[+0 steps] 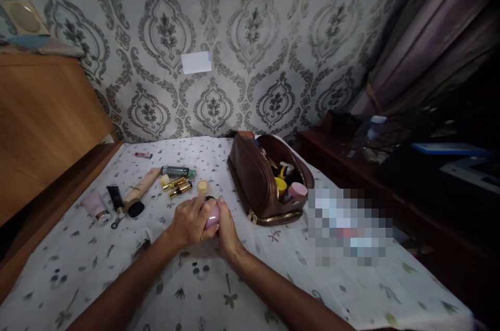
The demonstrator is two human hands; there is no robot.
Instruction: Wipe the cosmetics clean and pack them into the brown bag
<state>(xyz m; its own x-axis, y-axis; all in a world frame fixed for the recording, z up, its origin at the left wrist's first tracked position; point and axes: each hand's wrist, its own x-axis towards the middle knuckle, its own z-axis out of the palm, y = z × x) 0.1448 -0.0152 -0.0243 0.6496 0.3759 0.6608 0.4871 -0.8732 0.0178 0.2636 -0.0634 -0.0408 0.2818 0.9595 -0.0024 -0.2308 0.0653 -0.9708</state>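
Both hands meet at the centre, around a small pink rounded container (212, 216). My left hand (190, 220) has its fingers wrapped over it from the left. My right hand (229, 229) presses against its right side, closed on it too. Just beyond the hands sits a small round yellowish jar (202, 186). To the right stands an open brown bag (250, 180), holding a yellow-lidded item (280, 186), a pink-lidded jar (298, 189) and other small things. Left of the hands lie two gold tubes (180, 189) and a dark bottle with a green cap (175, 171).
Farther left on the patterned white cloth (219, 289) are a beige tube (142, 185), a black tube (115, 198), a pink tube (95, 205) and a small red item (144, 155). A blurred-out object (349, 227) lies right; wooden furniture (47, 117) stands left.
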